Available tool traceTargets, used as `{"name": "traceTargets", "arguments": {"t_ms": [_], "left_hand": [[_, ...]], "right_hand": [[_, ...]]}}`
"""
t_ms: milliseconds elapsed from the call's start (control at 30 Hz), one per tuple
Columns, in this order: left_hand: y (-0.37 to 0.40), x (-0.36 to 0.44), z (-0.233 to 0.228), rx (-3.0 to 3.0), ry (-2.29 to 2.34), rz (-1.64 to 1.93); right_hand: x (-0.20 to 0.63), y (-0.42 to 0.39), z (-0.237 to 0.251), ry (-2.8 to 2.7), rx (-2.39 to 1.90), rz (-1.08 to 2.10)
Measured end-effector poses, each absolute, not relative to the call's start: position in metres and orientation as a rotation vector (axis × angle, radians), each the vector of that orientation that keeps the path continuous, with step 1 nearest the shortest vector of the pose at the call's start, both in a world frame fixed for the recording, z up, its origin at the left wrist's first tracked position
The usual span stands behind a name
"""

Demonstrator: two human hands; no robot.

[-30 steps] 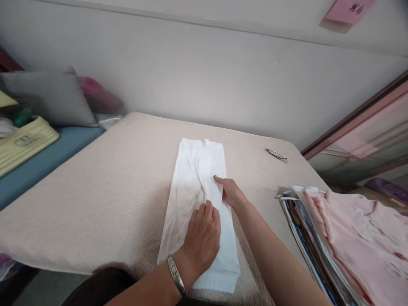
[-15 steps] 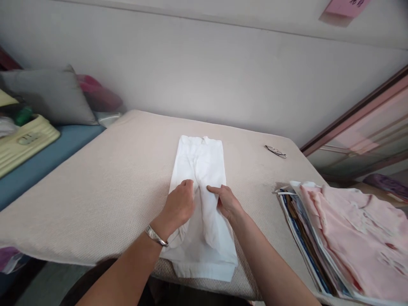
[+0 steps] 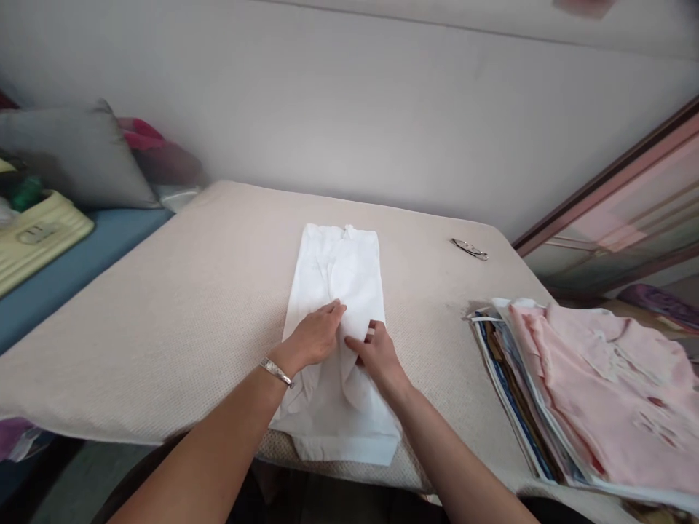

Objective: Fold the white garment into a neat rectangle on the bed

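Note:
A white garment, folded into a long narrow shape, lies on the cloth-covered table with one end near the front edge. Its sleeve-like flaps lie along the middle, over a wide band at the near end. My left hand, with a silver bracelet at the wrist, pinches the fabric at the centre, fingers together. To the right of it, my right hand grips the right flap between thumb and fingers. The cloth under both hands is partly hidden.
A stack of folded clothes, a pink top uppermost, sits at the table's right. Eyeglasses rest at the back right of the beige cover. On the left are a grey cushion and a yellow basket.
My left hand has shifted slightly right along the centre of the garment. My right hand has moved a little nearer me, its fingers now curling around the flap. The view has tilted slightly downward.

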State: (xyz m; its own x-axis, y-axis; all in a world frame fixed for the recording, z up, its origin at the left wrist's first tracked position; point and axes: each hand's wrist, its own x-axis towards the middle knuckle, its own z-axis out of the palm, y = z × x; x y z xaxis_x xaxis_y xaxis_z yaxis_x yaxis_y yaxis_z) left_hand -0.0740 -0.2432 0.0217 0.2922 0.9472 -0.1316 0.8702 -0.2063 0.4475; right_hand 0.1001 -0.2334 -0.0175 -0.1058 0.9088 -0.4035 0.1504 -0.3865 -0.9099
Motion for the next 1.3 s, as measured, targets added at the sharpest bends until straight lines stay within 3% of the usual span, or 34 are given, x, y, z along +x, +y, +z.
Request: {"name": "traceTargets", "arguments": {"t_ms": [233, 367, 533, 633, 800, 967, 1300], "left_hand": [[-0.246, -0.066, 0.011, 2.238, 1.76, 0.204], [-0.254, -0.06, 0.004, 2.342, 1.895, 0.179], [-0.259, -0.047, -0.008, 2.451, 1.938, 0.357], [-0.261, -0.042, -0.023, 2.434, 1.892, 0.319], [-0.263, -0.042, -0.04, 2.349, 1.869, 0.215], [-0.261, -0.042, -0.04, 2.314, 1.857, 0.223], [-0.26, -0.043, -0.037, 2.291, 1.835, 0.183]], "right_hand": [[0.107, -0.265, -0.031, -1.375, -1.593, 1.486], [0.12, -0.269, -0.009, -1.643, -1.608, 1.523], [0.12, -0.22, 0.036, -2.227, -1.707, 0.641], [0.093, -0.158, 0.039, -2.326, -1.564, 0.422], [0.04, -0.074, -0.008, -2.55, -1.47, 0.361], [0.03, -0.06, -0.051, -2.529, -1.474, 0.272], [0.057, -0.091, -0.024, -2.713, -1.407, 0.435]]}}
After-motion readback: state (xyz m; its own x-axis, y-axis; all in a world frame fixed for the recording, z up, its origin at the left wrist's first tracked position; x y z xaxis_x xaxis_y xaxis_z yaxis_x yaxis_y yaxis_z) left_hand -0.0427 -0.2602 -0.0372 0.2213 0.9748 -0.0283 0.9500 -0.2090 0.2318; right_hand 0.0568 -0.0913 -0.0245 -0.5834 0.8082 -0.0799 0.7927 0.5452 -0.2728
